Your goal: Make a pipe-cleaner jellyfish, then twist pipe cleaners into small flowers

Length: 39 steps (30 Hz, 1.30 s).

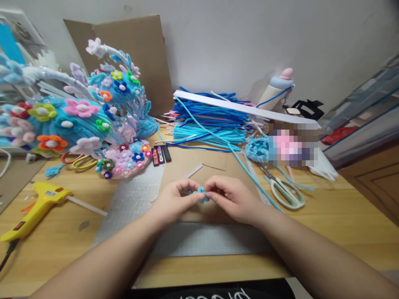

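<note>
Between my two hands is a small light-blue pipe-cleaner flower [202,190] with looped petals, held above a brown cardboard sheet [230,166]. My left hand [180,197] pinches its left side between thumb and fingertips. From the right, my right hand [229,195] grips the flower in the same way, thumb against forefinger. The other fingers of both hands are curled, and part of the flower is hidden behind the fingertips. A thin white strip [193,170] lies on the cardboard just beyond my hands.
A yellow glue gun [40,207] lies at left, near pipe-cleaner flower arrangements [81,120]. Stacked blue pipe cleaners [212,114] stand at the back under a long white bar [243,108]. Green-handled scissors [286,193] rest at right. A grey cutting mat [215,238] lies under the cardboard.
</note>
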Each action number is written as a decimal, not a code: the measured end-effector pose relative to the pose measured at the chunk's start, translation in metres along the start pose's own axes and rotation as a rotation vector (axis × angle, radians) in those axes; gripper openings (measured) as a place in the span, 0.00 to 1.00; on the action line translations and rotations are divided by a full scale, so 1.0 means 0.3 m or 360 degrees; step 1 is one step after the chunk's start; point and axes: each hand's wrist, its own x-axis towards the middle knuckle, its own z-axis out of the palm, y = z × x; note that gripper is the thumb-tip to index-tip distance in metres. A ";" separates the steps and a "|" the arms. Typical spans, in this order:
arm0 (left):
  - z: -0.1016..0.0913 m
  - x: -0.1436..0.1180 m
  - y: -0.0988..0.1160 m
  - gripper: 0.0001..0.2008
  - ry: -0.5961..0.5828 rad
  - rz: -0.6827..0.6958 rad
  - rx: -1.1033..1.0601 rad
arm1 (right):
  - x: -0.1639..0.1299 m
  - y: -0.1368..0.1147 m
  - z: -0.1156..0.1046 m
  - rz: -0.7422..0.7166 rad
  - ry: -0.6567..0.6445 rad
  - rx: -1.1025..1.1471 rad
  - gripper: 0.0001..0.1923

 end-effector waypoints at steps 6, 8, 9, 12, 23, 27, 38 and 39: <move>0.000 0.002 -0.004 0.15 -0.0037 -0.0047 -0.0169 | -0.001 0.008 0.001 -0.0137 -0.0120 -0.0167 0.04; 0.003 0.004 -0.006 0.15 -0.0011 -0.0043 -0.0186 | -0.001 0.010 0.004 -0.0223 -0.0103 -0.0222 0.04; 0.005 0.004 -0.007 0.16 0.0009 -0.0033 -0.0207 | -0.001 0.011 0.007 -0.0290 -0.0075 -0.0249 0.05; 0.014 0.001 -0.004 0.16 0.0084 -0.0027 -0.0327 | -0.001 0.017 0.015 -0.0471 0.0033 -0.0316 0.06; 0.031 0.002 -0.014 0.17 0.0197 -0.0108 -0.0711 | -0.007 0.012 0.028 -0.0321 0.0366 -0.0285 0.05; 0.031 -0.008 -0.021 0.13 0.0035 -0.0143 -0.0666 | -0.007 0.012 0.041 -0.0165 0.0319 -0.0222 0.05; 0.024 0.003 -0.033 0.14 0.0079 -0.0157 -0.0531 | -0.007 0.028 0.050 -0.0334 0.0155 -0.0491 0.06; 0.025 0.004 -0.032 0.15 0.0082 -0.0141 -0.0487 | -0.009 0.023 0.048 -0.0349 0.0144 -0.0560 0.07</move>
